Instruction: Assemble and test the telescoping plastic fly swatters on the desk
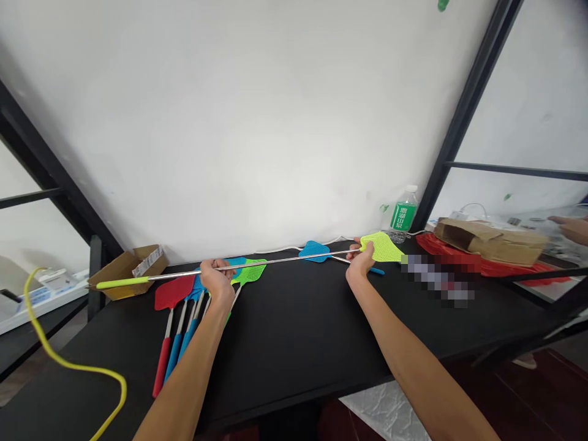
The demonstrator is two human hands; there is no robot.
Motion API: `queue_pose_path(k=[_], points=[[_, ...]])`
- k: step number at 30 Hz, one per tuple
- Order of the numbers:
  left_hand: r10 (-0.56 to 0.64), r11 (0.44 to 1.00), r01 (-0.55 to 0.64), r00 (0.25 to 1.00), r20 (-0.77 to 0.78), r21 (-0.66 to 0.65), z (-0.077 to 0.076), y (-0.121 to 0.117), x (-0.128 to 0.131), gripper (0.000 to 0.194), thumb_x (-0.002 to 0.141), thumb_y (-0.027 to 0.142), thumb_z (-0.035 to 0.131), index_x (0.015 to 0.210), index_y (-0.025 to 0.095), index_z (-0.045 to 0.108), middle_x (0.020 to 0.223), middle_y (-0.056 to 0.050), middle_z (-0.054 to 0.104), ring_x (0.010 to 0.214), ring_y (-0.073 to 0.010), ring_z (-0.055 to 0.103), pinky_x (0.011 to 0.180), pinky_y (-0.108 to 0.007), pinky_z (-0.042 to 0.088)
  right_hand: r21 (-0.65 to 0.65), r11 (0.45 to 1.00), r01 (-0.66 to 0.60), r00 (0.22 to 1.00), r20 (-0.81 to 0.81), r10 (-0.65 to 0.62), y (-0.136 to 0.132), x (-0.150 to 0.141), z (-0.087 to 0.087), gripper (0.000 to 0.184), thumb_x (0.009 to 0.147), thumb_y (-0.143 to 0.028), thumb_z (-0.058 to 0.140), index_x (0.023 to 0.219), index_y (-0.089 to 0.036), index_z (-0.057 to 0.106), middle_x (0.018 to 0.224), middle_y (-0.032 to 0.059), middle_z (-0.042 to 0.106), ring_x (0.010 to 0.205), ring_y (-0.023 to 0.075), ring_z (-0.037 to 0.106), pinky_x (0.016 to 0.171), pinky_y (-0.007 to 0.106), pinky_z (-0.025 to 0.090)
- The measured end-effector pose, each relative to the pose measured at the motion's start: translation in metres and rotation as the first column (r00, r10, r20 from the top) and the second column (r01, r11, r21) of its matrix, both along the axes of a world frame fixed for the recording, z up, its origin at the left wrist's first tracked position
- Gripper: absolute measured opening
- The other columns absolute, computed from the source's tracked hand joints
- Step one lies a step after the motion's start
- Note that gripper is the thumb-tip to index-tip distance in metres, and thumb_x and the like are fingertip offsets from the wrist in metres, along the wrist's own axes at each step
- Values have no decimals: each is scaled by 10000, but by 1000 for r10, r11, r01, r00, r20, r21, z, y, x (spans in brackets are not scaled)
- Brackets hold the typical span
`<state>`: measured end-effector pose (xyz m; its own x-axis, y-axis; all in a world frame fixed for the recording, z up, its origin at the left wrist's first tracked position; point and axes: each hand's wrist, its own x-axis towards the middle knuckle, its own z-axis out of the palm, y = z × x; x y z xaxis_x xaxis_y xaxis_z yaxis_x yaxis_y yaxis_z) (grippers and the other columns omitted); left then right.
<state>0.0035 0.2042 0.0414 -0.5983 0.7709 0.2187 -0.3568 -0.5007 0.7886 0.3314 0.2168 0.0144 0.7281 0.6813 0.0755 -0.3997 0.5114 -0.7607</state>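
I hold a long fly swatter stretched out level above the black table (294,331). Its metal rod (285,261) runs between my hands, with a lime green grip (122,282) at the far left and a lime green mesh head (382,247) at the right. My left hand (217,283) is closed round the rod near its left part. My right hand (361,260) pinches the rod just beside the head. Under my left hand lies a bunch of swatters: a red one (172,293), blue ones (184,340) and a green one (250,271). A blue swatter head (315,251) lies behind the rod.
A small open cardboard box (131,269) sits at the table's back left. A green-labelled water bottle (403,214) stands by the white wall. Red items and a brown package (491,240) lie at the right, near another person's hand (572,228). A yellow cable (68,361) curls at the left.
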Motion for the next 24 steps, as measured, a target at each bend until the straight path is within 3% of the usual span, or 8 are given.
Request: queue_pose_path(k=[3, 10, 19, 24], points=[[-12, 1000, 12, 1000, -4, -2, 0, -1, 4, 356, 763, 267, 404, 429, 247, 282, 356, 58, 239, 313, -109, 268, 374, -251, 340, 6, 997, 83, 995, -55, -83, -2, -8, 3, 388, 918, -496, 425, 816, -176, 619, 520, -48, 479, 379, 82, 379, 388, 233, 316], [-97, 995, 97, 994, -50, -8, -6, -4, 16, 384, 801, 287, 401, 431, 239, 312, 373, 68, 226, 310, -95, 259, 401, -245, 372, 13, 1000, 19, 999, -41, -19, -7, -17, 5, 369, 939, -437, 401, 847, -170, 639, 522, -49, 491, 386, 83, 392, 399, 228, 335], [-287, 958, 286, 949, -126, -28, -8, -22, 49, 423, 860, 320, 402, 451, 231, 340, 390, 62, 264, 327, -94, 290, 442, -250, 394, 59, 984, -166, 986, 33, 165, -13, -47, 1, 445, 938, -511, 394, 857, -158, 653, 535, -39, 499, 409, 89, 410, 405, 233, 328], [-319, 948, 312, 934, -162, -66, -9, -24, 53, 429, 867, 331, 396, 451, 232, 361, 380, 51, 282, 338, -104, 314, 445, -252, 389, 43, 979, -200, 980, -9, 201, -12, -49, -1, 432, 929, -532, 430, 825, -166, 635, 530, -45, 476, 413, 89, 414, 399, 229, 326]])
